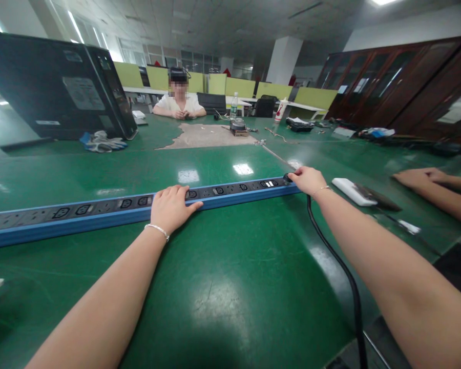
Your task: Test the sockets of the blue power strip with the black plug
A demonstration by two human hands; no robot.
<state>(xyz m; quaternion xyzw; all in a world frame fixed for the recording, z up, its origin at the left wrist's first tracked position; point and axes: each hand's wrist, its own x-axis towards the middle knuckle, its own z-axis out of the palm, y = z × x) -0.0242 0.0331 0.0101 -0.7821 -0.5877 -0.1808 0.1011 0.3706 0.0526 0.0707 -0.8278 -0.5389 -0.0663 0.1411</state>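
- A black cable [357, 307] is trailing over the near edge, probably flexing springily.
- The left hand [171, 207] is lying across the blue power strip [242, 198]; whether it is clasping, I cannot tell.
- The strip is lying on the desk [234, 256], sockets upward, long axis running left-right; seeming stiff, heavyish, it is favouring holds across both edges.
- The right hand [306, 180] is pinching a plug [287, 178] at its right end.

Both forearms [111, 287] reach forward, the left hand [171, 206] palm-down with thumb spread, the right hand [308, 181] pinching.
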